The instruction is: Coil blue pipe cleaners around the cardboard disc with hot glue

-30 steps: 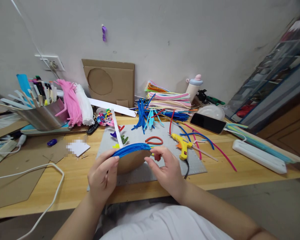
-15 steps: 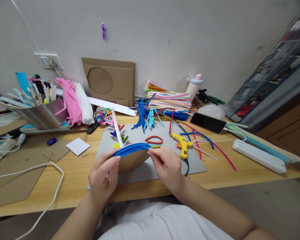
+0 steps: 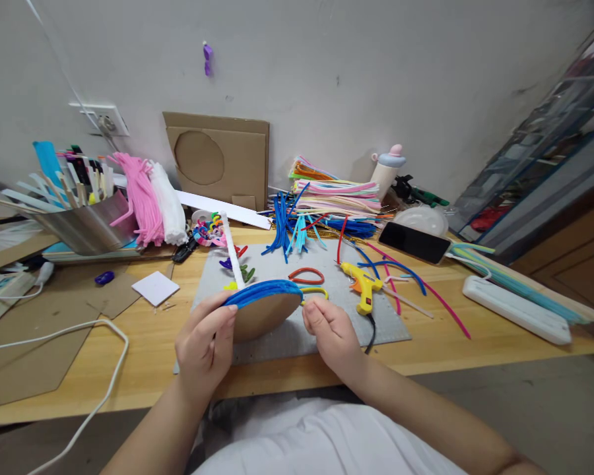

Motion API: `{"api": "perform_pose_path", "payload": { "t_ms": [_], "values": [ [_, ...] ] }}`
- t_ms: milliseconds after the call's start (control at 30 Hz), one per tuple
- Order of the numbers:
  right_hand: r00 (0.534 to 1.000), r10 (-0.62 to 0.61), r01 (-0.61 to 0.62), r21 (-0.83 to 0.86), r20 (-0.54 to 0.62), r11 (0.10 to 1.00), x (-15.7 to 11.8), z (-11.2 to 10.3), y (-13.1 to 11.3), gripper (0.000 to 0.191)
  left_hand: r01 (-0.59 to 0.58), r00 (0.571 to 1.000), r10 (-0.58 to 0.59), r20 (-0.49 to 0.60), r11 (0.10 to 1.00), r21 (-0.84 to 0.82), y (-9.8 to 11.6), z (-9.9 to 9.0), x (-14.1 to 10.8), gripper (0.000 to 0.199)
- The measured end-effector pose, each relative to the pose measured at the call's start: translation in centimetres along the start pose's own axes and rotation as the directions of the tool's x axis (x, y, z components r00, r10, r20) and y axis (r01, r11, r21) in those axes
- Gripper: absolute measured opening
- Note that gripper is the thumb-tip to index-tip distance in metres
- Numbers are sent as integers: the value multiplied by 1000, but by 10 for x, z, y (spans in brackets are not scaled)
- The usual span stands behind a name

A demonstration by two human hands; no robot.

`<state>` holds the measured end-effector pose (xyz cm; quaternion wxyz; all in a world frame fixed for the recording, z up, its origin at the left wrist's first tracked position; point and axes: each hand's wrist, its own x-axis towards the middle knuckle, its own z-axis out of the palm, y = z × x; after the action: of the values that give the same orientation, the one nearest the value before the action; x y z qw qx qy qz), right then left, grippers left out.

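A round cardboard disc point(image 3: 267, 318) with blue pipe cleaners point(image 3: 263, 291) along its upper edge is tilted above the grey cutting mat point(image 3: 282, 353). My left hand point(image 3: 205, 343) grips its left side, thumb and fingers closed on the edge. Just off the disc's right end, my right hand point(image 3: 332, 333) is closed with thumb and index finger pinched; anything between the fingertips is too small to make out. Behind the disc lie a yellow pipe cleaner loop point(image 3: 321, 290) and a red-orange loop point(image 3: 307, 272). A white stick point(image 3: 232, 254) stands behind the disc's left part.
A yellow glue gun point(image 3: 363, 287) lies right of the disc, its black cord running toward me. Loose pink pipe cleaners point(image 3: 445, 307), a phone point(image 3: 414, 242) and a white power strip point(image 3: 517, 310) are farther right. At left are a metal container point(image 3: 92, 227) and a white cable point(image 3: 113, 376).
My right hand has come away from the disc's right end, slightly to the right and down. More of the disc's cardboard face now shows. My left hand keeps its grip.
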<state>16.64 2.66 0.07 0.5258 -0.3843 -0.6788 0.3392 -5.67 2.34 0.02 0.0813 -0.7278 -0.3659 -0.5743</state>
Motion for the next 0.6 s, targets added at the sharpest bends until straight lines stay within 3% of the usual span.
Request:
{"api": "perform_pose_path", "payload": {
  "t_ms": [67,200,333,433,500,600],
  "values": [
    [997,-31,32,6,-67,999,2,0,-2,29,-1,1000,1,3,1000,-2,0,0,0,27],
    [956,-239,231,-68,-172,971,5,-4,-9,8,0,1000,0,0,1000,-7,0,0,1,26],
    [934,-357,355,-62,-28,933,5,-7,-15,13,3,1000,-3,6,1000,-11,1,0,1,26],
    [920,-391,391,10,21,920,5,-7,-14,17,6,1000,-6,4,1000,-11,2,0,1,27],
    [921,-390,390,25,-10,920,3,-8,-11,16,9,1000,-8,5,1000,-10,2,0,1,26],
    [951,-298,295,-44,-86,955,1,-8,-7,10,10,1000,-9,14,1000,-14,2,0,1,25]
  ]
}}
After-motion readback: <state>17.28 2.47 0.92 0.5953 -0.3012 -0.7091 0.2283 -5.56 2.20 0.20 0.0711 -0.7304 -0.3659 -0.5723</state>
